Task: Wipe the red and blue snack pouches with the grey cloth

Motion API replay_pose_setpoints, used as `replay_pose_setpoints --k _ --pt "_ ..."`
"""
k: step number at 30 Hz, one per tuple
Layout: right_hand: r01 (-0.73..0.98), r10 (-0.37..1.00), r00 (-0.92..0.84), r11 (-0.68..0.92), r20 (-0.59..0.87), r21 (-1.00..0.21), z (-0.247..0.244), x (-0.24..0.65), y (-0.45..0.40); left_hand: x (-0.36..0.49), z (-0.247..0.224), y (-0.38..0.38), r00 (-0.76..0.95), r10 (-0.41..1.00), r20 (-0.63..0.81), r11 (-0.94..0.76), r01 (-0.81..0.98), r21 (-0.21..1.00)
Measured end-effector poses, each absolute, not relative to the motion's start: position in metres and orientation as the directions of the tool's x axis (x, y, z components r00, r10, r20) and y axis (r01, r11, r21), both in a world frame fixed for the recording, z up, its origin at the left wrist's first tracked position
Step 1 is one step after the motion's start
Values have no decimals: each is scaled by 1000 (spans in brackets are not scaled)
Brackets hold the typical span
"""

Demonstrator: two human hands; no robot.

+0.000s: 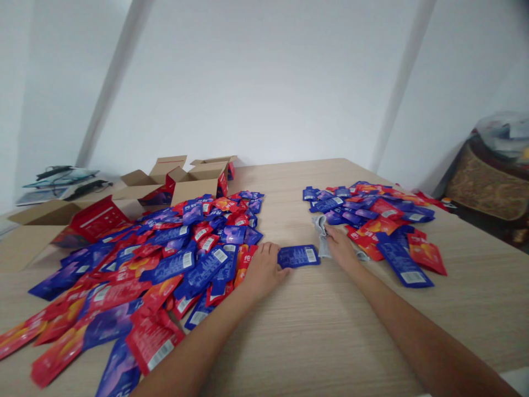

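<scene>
A blue pouch with a white barcode label lies flat on the table. My left hand holds its left end, thumb at the near edge and fingers at the far edge. In my right hand is a grey cloth, bunched between the fingers just beyond the pouch's right end. Left of my left hand spreads a large heap of red and blue pouches. A smaller pile of similar pouches lies beyond and to the right of my right hand.
Several open cardboard boxes stand at the back left of the wooden table. Behind them at far left are flat items with dark cables. A white wall rises behind the table. A brown patterned chair stands at the right.
</scene>
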State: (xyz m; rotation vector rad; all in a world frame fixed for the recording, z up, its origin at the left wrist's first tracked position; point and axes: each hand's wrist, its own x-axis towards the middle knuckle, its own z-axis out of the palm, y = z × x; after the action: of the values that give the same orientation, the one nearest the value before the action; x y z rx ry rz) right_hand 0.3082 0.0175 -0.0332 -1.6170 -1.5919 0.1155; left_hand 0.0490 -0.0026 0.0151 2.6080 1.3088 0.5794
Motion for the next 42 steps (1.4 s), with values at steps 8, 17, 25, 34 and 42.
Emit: replay_pose_setpoints --k 8,17,25,34,42 --pt "756 825 -269 501 498 -422 -11 245 -16 67 10 23 495 867 57 -481 803 351" --pt "863 877 -326 428 352 -268 -32 229 -9 72 4 37 416 908 -57 -306 748 588" --pt "913 907 -210 315 364 -260 -34 254 6 82 4 50 485 846 -223 -63 506 860" --pt "962 915 -130 210 383 -174 -40 278 13 85 11 38 468 793 -390 146 476 867" --pt "933 921 -99 218 376 -288 -43 281 9 -7 66 72 18 995 96 -94 -108 990"
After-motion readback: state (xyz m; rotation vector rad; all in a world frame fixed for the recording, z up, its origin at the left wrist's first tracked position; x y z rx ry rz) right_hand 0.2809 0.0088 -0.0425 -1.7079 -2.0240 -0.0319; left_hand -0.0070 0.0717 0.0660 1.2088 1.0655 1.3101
